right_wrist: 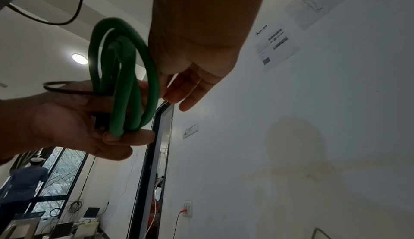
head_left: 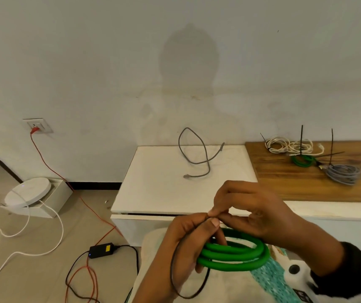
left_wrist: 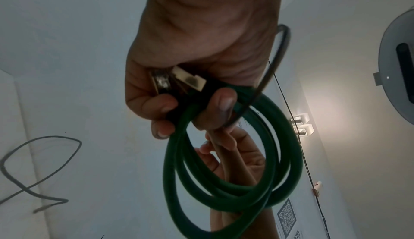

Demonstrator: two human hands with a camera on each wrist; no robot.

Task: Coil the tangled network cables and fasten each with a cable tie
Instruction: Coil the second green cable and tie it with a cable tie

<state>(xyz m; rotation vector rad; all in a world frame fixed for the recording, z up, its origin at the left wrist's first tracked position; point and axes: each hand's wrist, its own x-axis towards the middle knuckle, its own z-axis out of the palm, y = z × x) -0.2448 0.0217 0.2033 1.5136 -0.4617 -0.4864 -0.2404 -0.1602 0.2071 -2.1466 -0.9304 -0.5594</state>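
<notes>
Background: matt white wall, smooth white tabletop (head_left: 153, 193) at frame centre bearing one loose grey cable (head_left: 197, 158); wood-grain board at right with tied coils (head_left: 301, 154). Lower centre: your left hand (head_left: 188, 243) grips a round, rubbery green cable coil (head_left: 234, 252) with a thin black cable tie (head_left: 175, 270) looped about it. Your right hand (head_left: 251, 211) pinches the tie's end above the coil.

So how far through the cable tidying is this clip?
Well along. Done: the white bundles, small green coil and grey coil lie tied on the wooden top. In hand: left hand grips the green coil while right hand threads a black cable tie. Left: the loose grey cable.
</notes>
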